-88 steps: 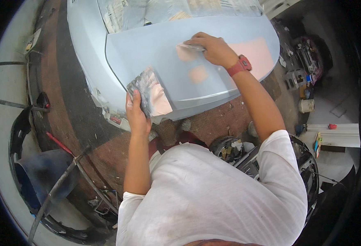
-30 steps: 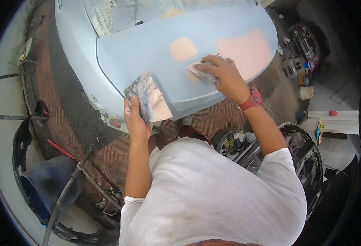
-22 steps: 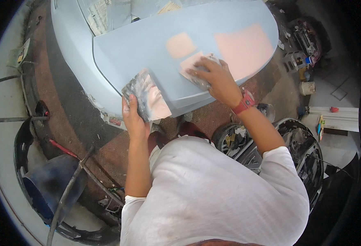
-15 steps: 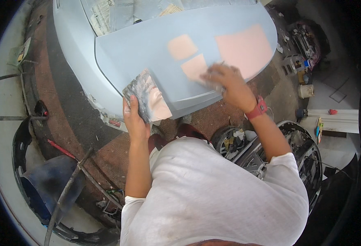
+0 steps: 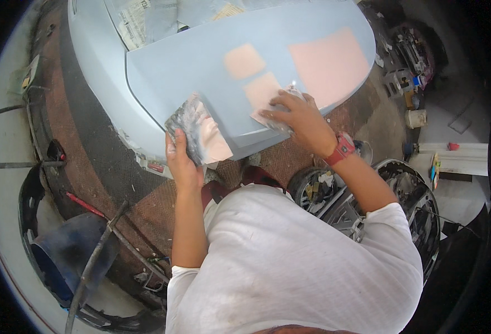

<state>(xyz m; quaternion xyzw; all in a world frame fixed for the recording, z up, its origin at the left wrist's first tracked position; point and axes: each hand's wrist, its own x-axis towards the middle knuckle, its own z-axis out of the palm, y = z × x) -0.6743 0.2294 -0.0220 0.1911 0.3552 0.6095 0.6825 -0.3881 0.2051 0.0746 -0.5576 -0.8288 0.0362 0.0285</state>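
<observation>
Smooth, pale blue-grey, curved vehicle panel [image 5: 184, 72], lying ahead of the person and bearing three flat pink patches. The rounded-square pink patch [image 5: 244, 61] and the broad, four-sided pink patch [image 5: 330, 67] show full outlines and appear, by judgement, to be laid down over their whole areas. The lower, roughly square pink patch [image 5: 261, 89], just below the first, is partly covered at its lower right; its completion there cannot be told.

Left hand [image 5: 186, 158]: gripping, thumb uppermost, a thin, rectangular board [image 5: 198, 131] smeared with grey and pink paste, held near the panel's front edge. Right hand [image 5: 308, 122]: fingers spread over a thin, flat, paste-smeared spreader [image 5: 270, 122], held at the lower patch; whether its edge touches the panel is unclear. Paste left on the board suggests that more could be applied; whether the patches need further smoothing cannot be judged from this view.

Count: one panel, three patches, one board, one spreader, two hands. On the right wrist, one red, strapped wristwatch [image 5: 343, 148]. Beyond the panel, printed newspaper sheets [image 5: 132, 28] overlap too closely to count. At right, on the floor, one whitish, round pail [image 5: 417, 118].
</observation>
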